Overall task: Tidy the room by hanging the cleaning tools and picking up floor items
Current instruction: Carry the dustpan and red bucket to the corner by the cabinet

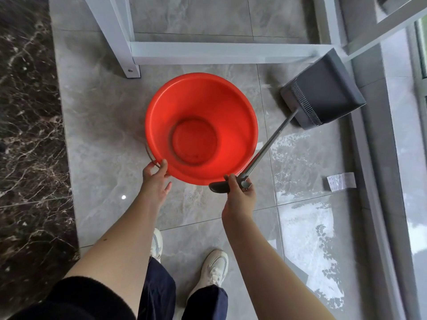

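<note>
Fingers of right hand (239, 192): curled round dustpan (323, 93) handle grip, pan resting far right on floor. Left hand (156, 179): fingers pinching red bucket (201, 128) near rim, centre floor. Advice: lift both level, clear white frame (208, 53) beyond.

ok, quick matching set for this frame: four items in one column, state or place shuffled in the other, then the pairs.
Items:
1. red bucket
2. dustpan
3. paper slip
4. left hand

States:
A. lies on the floor by the right-hand wall
B. touches the bucket rim
C. held by its long handle in the right hand
D. empty, mouth up

Pairs: 1-D, 2-C, 3-A, 4-B
</note>
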Demonstrator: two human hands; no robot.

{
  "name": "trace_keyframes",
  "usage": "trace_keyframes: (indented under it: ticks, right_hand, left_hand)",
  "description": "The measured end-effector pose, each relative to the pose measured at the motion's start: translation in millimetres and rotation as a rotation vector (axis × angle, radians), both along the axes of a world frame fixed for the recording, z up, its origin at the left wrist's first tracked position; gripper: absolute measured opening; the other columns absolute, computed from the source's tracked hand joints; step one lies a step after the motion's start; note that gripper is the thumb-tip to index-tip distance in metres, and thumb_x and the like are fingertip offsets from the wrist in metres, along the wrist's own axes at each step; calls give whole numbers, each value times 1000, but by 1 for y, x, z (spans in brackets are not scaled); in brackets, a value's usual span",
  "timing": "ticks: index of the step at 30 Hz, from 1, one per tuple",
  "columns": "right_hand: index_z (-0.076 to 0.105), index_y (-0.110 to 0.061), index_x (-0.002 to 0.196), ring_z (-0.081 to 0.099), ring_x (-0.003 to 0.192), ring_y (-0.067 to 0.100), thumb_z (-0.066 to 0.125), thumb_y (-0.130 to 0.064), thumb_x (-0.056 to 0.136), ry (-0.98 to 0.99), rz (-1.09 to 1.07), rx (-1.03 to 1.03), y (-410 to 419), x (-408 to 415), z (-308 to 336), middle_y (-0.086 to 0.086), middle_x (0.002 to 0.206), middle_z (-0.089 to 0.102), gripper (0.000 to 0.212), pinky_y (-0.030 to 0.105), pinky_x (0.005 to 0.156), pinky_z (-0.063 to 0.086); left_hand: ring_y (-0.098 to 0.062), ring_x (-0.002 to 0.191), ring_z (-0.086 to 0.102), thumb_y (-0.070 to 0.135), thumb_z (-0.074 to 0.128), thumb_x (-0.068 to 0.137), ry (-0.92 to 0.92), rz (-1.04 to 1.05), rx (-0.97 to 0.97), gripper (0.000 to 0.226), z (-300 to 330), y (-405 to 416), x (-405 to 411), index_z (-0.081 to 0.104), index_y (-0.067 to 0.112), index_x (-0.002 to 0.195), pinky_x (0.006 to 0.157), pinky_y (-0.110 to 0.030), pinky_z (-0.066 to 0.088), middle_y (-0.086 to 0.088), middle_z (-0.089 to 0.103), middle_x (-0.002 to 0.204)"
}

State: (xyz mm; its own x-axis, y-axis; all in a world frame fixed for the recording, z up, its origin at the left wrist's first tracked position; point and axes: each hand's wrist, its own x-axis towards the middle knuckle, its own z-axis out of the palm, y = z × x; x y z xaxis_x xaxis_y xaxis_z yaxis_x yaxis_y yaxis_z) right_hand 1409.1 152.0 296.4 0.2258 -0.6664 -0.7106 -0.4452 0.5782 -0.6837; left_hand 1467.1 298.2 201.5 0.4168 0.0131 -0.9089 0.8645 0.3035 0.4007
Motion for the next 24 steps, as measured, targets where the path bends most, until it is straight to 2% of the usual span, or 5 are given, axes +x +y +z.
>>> trace_keyframes:
  ticks: [3,6,12,19,24]
  right_hand:
    - [56,-12,93,66,60,-3,60,-3,88,-3,2,10,1,-1,-1,-2,75,66,11,15,64,45]
    - [56,-11,97,65,67,1,60,-4,88,6,2,11,2,0,1,-2,78,66,12,15,66,45]
    - [56,-10,100,65,71,5,62,-3,87,11,-9,19,4,4,7,-2,77,66,16,18,69,45]
    - [54,-13,93,63,73,6,61,-3,88,27,-14,53,-7,4,26,-1,78,65,13,19,75,41]
    - [55,-8,101,61,76,6,62,-8,89,65,-20,69,-19,6,48,1,84,66,14,26,85,36]
  left_hand:
    - [-11,101,59,29,64,88,-44,-3,166,35,4,-3,4,44,18,115,95,-38,44,-2,59,121]
    - [-18,98,58,19,73,81,-160,-88,428,38,7,-3,8,42,17,102,79,-23,46,-12,53,127]
    - [-33,104,56,8,81,66,-395,-448,947,44,26,-12,17,49,8,96,95,-48,39,-12,46,120]
    - [-13,88,61,26,76,71,-656,-363,893,49,63,-17,32,54,15,113,90,-32,31,0,64,101]
    - [-19,81,68,32,66,82,-757,-369,785,41,99,-41,60,60,9,116,77,-28,51,-3,70,98]
